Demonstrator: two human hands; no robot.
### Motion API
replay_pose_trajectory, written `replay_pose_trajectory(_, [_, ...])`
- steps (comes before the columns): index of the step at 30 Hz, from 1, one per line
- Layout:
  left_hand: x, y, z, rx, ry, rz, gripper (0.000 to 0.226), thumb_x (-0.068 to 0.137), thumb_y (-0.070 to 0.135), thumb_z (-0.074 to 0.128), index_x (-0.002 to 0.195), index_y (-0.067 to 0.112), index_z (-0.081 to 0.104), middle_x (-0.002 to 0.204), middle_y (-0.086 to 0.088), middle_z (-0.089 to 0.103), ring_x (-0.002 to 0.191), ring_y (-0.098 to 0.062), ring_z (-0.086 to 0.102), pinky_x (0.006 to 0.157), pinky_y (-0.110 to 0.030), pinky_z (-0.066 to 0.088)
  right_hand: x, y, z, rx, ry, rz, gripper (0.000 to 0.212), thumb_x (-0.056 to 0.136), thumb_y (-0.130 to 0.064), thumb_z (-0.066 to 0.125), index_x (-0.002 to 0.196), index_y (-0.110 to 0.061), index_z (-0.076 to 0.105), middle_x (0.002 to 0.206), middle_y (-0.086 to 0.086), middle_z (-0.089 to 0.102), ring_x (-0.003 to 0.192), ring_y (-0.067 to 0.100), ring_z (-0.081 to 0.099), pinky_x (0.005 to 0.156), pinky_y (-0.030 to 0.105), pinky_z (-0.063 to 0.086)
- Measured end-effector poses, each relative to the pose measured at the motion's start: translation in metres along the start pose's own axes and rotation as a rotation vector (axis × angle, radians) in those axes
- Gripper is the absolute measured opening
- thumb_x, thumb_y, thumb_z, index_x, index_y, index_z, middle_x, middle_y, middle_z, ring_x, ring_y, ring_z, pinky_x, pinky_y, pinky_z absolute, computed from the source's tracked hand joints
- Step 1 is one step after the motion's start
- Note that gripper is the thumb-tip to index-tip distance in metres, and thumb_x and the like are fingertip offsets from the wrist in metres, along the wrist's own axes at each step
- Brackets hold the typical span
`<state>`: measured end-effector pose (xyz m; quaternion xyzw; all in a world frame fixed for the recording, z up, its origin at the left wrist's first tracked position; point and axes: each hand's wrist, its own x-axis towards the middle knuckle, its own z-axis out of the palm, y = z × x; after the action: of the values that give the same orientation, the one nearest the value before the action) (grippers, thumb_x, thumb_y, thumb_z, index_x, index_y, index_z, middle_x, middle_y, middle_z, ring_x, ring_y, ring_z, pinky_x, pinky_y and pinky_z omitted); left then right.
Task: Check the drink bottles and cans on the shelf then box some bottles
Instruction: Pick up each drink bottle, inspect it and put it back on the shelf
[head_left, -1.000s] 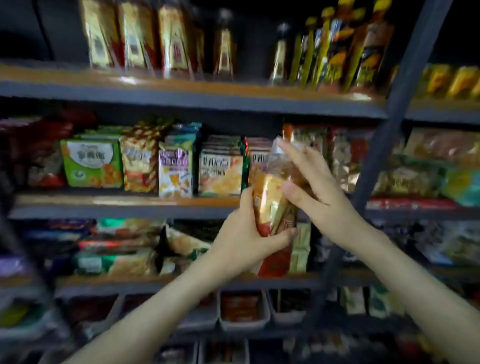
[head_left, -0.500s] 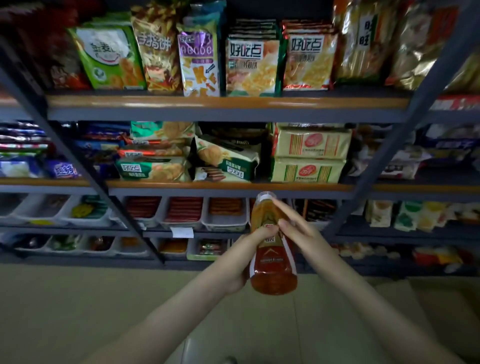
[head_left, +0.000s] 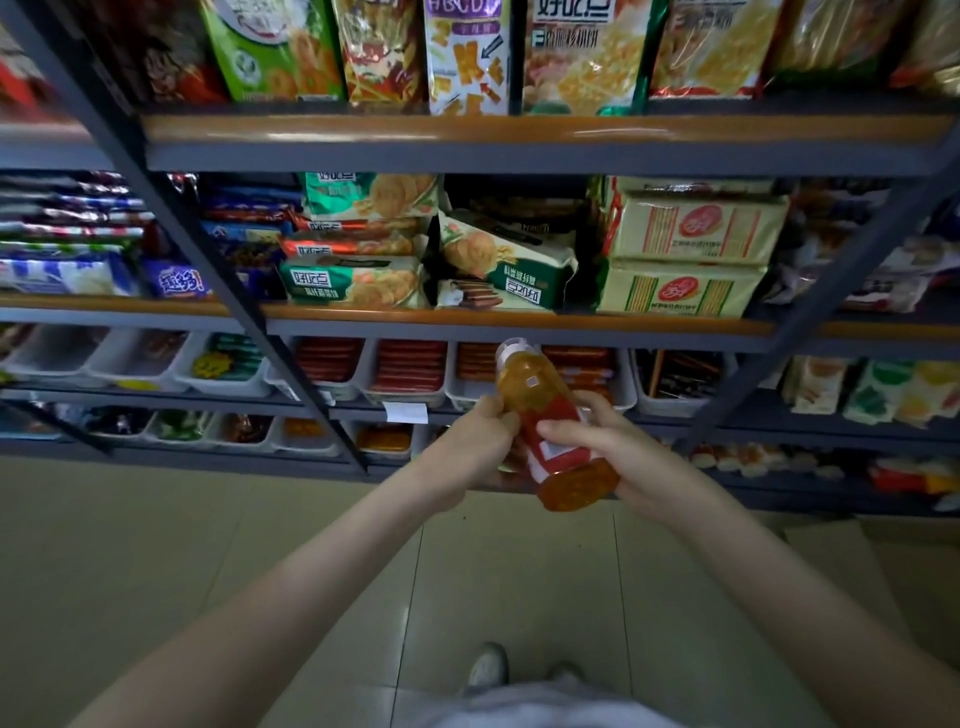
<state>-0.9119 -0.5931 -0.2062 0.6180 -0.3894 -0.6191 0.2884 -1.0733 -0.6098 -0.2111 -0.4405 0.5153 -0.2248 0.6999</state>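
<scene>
Head view: gripping bottle in front of shelf, above floor. Left hand curled at mid-body, right hand wrapped round label near base. Tilted lengthwise: cap up toward shelf, base low, nearest right hand.

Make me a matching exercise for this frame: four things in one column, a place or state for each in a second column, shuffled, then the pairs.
Things
1 bottle
2 cream packs
3 white tag
4 shoe

Place or state
A on the floor
B stacked two high on the middle shelf
C tilted, gripped by the left hand and the right hand
D on the front edge of the lower shelf

Pairs: 1-C, 2-B, 3-D, 4-A
</scene>
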Motion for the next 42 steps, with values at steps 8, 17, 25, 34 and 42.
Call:
replay_pose_trajectory(8, [0.000,-0.004,-0.024,-0.070,-0.200,-0.091,0.063,0.075,0.062,0.068,0.119,0.019,0.055,0.109,-0.003,0.068,0.105,-0.019,0.064,0.101,-0.039,0.046,-0.002,0.021,0.001,0.878,-0.230,0.064,0.093,0.048,-0.019,0.093,0.131,-0.003,0.053,0.126,0.031,0.058,0.109,0.047,0.061,0.093,0.057,0.050])
replay_pose_trajectory(17, [0.002,-0.013,-0.004,-0.454,-0.241,-0.026,0.057,0.081,0.033,0.072,0.128,0.008,0.053,0.114,-0.013,0.069,0.103,-0.028,0.066,0.087,-0.045,0.056,-0.008,0.020,-0.012,0.228,-0.152,0.035,0.057,0.082,-0.048,0.054,0.128,-0.015,0.057,0.114,0.010,0.070,0.097,0.024,0.069,0.077,0.043,0.055])
replay_pose_trajectory(25, [0.010,-0.009,0.001,-0.292,-0.114,0.035,0.055,0.083,0.024,0.073,0.130,0.012,0.048,0.115,-0.012,0.069,0.101,-0.029,0.069,0.083,-0.047,0.057,-0.011,0.014,-0.007,-0.458,0.008,-0.141,0.071,0.080,-0.058,0.066,0.138,-0.040,0.029,0.123,-0.008,0.054,0.097,0.001,0.059,0.078,0.020,0.049])
replay_pose_trajectory(34, [0.011,0.034,0.011,0.193,0.076,0.257,0.076,0.052,0.050,0.085,0.114,0.022,0.052,0.108,0.000,0.068,0.098,-0.018,0.067,0.090,-0.044,0.055,-0.018,-0.009,-0.010,-0.644,0.085,-0.541,0.124,0.075,-0.038,0.080,0.141,-0.055,-0.022,0.159,-0.015,0.002,0.139,0.003,0.019,0.111,0.030,0.029])
replay_pose_trajectory(42, [-0.007,0.132,0.014,0.295,-0.028,0.522,0.059,0.082,0.045,0.073,0.131,0.024,0.048,0.112,-0.004,0.069,0.099,-0.015,0.068,0.082,-0.028,0.055,-0.029,-0.083,-0.043,-0.496,0.245,-0.857,0.129,0.069,-0.024,0.086,0.141,-0.062,-0.014,0.160,-0.008,0.015,0.143,0.012,0.029,0.110,0.050,0.038])
